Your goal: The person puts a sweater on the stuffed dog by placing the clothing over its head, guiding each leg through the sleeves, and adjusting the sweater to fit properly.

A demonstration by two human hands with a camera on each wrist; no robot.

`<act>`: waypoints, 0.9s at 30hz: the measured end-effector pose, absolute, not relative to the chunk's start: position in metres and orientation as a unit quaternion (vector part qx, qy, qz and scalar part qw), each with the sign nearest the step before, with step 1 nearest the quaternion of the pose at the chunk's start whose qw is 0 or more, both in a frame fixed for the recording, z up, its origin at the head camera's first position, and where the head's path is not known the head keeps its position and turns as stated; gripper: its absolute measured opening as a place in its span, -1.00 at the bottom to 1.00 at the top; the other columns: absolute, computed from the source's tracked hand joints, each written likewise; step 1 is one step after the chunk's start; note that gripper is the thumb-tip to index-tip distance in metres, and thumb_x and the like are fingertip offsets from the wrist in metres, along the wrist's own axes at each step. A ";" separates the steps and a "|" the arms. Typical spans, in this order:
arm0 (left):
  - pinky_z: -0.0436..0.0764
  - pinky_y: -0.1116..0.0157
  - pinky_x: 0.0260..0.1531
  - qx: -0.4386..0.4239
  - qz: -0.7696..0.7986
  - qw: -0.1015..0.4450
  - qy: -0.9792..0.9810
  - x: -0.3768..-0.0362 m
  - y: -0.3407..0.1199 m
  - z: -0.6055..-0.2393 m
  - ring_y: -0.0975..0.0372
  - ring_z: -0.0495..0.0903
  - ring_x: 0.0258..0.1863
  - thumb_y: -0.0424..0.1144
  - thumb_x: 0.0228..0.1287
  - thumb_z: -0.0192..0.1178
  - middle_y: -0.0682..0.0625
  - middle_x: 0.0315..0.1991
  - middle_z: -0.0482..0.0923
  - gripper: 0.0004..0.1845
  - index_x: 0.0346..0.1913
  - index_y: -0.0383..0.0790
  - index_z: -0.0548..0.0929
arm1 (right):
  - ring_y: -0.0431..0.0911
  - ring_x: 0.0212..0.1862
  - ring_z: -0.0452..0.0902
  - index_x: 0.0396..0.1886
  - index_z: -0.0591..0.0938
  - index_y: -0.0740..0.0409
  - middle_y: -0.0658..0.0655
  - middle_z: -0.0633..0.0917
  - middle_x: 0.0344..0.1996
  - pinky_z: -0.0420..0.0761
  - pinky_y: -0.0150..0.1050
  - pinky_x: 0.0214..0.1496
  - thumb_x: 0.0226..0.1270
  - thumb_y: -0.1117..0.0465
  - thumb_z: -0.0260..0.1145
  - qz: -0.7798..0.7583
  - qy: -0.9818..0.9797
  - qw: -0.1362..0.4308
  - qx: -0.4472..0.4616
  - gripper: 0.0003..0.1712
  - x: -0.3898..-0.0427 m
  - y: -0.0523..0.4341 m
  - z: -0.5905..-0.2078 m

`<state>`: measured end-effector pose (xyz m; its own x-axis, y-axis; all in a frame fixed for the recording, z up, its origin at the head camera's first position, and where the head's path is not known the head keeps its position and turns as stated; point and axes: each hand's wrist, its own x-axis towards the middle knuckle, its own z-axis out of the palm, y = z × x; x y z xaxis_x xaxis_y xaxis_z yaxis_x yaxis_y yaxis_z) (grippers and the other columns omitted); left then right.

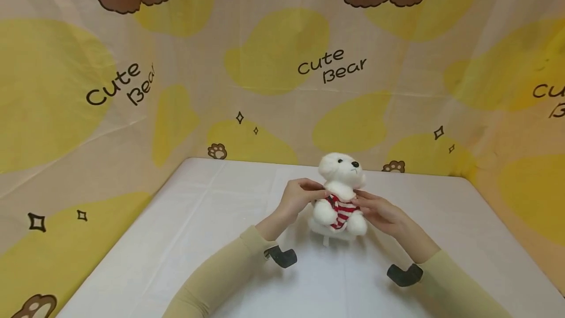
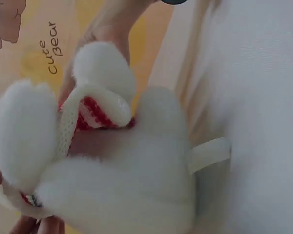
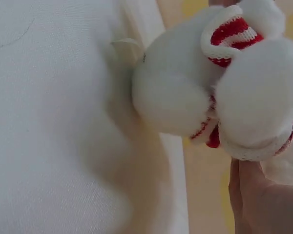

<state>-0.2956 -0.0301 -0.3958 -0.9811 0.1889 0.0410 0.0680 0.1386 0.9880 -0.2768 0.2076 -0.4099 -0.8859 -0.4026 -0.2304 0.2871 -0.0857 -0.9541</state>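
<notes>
A white plush dog [image 1: 342, 171] with a black nose is held upright over the white table, facing slightly right. It wears a red-and-white striped knitted garment [image 1: 345, 212]. At its shoulder, my left hand [image 1: 297, 198] pinches the garment, thumb in front and other fingers behind. My right hand [image 1: 384, 214] grips the opposite shoulder, fingertips on the striped knit. Both wrist views show the dog's rounded paws [image 2: 24, 136] and garment up close; fingers are partly hidden behind it. A pale tag [image 2: 211, 153] hangs from its underside. Whether its base touches the table I cannot tell.
The white table [image 1: 212, 220] extends on both sides of the toy. Behind it and at the sides hangs a yellow-and-beige cloth [image 1: 265, 63] printed with bears and lettering. Black wrist mounts [image 1: 282, 256] sit below my hands.
</notes>
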 end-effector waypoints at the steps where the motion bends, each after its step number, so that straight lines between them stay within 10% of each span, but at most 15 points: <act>1: 0.59 0.26 -0.18 0.091 0.657 0.043 0.747 -0.296 -0.030 -0.397 0.29 0.61 -0.26 -0.15 -0.05 0.47 -0.02 -0.26 0.71 -0.69 -0.23 -0.22 0.72 | -0.13 0.29 0.21 0.49 -0.14 0.28 0.29 0.01 0.45 0.43 -0.43 0.17 0.44 0.19 0.08 -0.731 0.644 0.220 -0.052 -0.18 -0.277 0.208 -0.412; 9: 0.56 0.30 -0.01 0.154 0.661 0.045 0.733 -0.295 -0.036 -0.403 0.23 0.66 -0.11 -0.25 -0.05 0.46 -0.09 -0.13 0.70 -0.65 -0.12 -0.23 0.72 | -0.28 0.09 0.45 0.41 0.07 0.36 0.40 0.21 0.38 0.50 -0.45 0.09 0.29 0.20 0.29 -0.701 0.701 0.127 -0.034 -0.16 -0.271 0.200 -0.416; 17: 0.58 0.33 -0.24 0.142 0.595 0.012 0.791 -0.286 -0.043 -0.400 0.28 0.62 -0.28 -0.14 -0.12 0.50 0.05 -0.22 0.70 -0.64 -0.16 -0.06 0.73 | -0.29 0.05 0.46 0.40 0.14 0.39 0.22 0.38 0.29 0.34 -0.27 0.33 0.32 0.09 0.26 -0.708 0.693 0.132 0.014 -0.18 -0.266 0.194 -0.414; 27: 0.56 0.28 -0.06 0.114 0.637 0.017 0.763 -0.279 -0.049 -0.409 0.25 0.63 -0.18 -0.16 -0.06 0.47 0.00 -0.16 0.70 -0.67 -0.15 -0.12 0.73 | -0.15 0.10 0.52 0.40 0.21 0.33 0.38 0.31 0.34 0.54 -0.28 0.12 0.25 0.19 0.33 -0.693 0.707 0.137 -0.019 -0.20 -0.253 0.196 -0.418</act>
